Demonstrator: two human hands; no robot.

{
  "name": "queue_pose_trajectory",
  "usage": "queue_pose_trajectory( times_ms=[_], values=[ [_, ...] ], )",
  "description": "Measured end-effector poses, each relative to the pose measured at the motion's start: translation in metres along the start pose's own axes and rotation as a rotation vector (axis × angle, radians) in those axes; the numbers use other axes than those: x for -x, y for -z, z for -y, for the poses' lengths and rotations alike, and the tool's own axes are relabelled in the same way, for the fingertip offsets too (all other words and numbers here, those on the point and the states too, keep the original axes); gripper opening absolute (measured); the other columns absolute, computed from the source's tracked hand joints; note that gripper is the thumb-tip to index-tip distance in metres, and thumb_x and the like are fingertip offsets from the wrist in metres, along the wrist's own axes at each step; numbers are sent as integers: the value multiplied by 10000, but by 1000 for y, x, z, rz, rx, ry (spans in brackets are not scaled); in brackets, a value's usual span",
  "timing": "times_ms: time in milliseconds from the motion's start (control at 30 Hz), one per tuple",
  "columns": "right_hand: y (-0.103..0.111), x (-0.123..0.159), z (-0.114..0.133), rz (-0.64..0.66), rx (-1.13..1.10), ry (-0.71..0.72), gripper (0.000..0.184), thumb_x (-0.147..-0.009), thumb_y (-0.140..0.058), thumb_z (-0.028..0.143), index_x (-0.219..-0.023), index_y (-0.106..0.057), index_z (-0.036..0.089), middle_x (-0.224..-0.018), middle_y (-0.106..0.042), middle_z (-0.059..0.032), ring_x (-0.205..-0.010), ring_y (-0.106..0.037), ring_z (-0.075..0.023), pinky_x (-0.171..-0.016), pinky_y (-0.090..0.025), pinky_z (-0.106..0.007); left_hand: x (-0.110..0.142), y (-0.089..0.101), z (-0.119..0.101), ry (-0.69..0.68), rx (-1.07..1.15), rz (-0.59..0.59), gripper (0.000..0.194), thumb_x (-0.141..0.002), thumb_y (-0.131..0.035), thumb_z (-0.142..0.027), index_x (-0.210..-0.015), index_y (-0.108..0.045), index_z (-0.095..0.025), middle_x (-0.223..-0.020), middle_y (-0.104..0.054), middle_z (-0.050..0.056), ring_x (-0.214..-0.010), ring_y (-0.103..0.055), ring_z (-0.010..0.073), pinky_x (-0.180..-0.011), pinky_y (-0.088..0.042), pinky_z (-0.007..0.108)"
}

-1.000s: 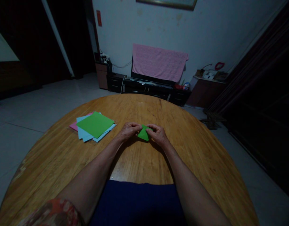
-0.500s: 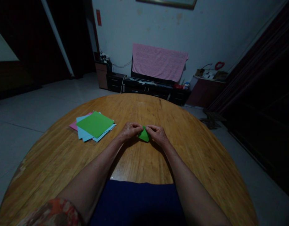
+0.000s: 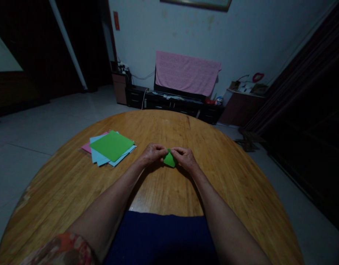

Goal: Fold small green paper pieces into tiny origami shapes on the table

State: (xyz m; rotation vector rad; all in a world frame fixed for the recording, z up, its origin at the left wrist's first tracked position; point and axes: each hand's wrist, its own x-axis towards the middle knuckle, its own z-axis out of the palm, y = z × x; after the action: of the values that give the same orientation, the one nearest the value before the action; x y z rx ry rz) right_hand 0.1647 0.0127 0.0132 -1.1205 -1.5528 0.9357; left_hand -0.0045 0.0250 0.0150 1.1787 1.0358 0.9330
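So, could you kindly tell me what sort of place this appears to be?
It looks like a living room in a home: there is a low TV cabinet against the wall, a pink cloth draped above it, and a round wooden table.

There were two hands (image 3: 152, 154), one folded green paper (image 3: 169, 159), one flat green sheet (image 3: 112, 145), one pink sheet (image 3: 86, 148), one round table (image 3: 163, 127) and one pink towel (image 3: 187, 73).

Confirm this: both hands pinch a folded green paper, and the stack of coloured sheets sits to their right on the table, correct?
No: the stack of coloured sheets sits left of the left hand and right hand, not right, in the head view.
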Motion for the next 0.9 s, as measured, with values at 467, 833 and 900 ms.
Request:
queue_pose_trajectory(
  times_ms=[467,833,900],
  values=[
    [-3,4,4,-13,-17,-51,286,-746,-635,415,-748,-722,143,-711,-672,-47,-657,-597,-156,-597,-468,-264,4,-5,-5,55,40,-49,104,-687,-720,-178,-651,-627,-149,-464,-574,12,-461,-557,130,-478,-403,236],
    [-3,3,0,-9,-37,-77,280,-732,-655,407,-747,-739,141,-710,-679,-47,-647,-604,-159,-590,-465,-269,2,-4,1,-12,29,-14,81,-702,-659,-181,-652,-607,-145,-480,-555,-6,-428,-503,98,-484,-413,233],
    [-3,2,1,-17,-21,-68,276,-734,-647,402,-747,-741,142,-713,-683,-48,-659,-612,-166,-596,-466,-271,3,-5,3,-37,127,9,87,-705,-666,-199,-675,-609,-141,-496,-560,-1,-438,-514,102,-490,-417,238]
  ],
)
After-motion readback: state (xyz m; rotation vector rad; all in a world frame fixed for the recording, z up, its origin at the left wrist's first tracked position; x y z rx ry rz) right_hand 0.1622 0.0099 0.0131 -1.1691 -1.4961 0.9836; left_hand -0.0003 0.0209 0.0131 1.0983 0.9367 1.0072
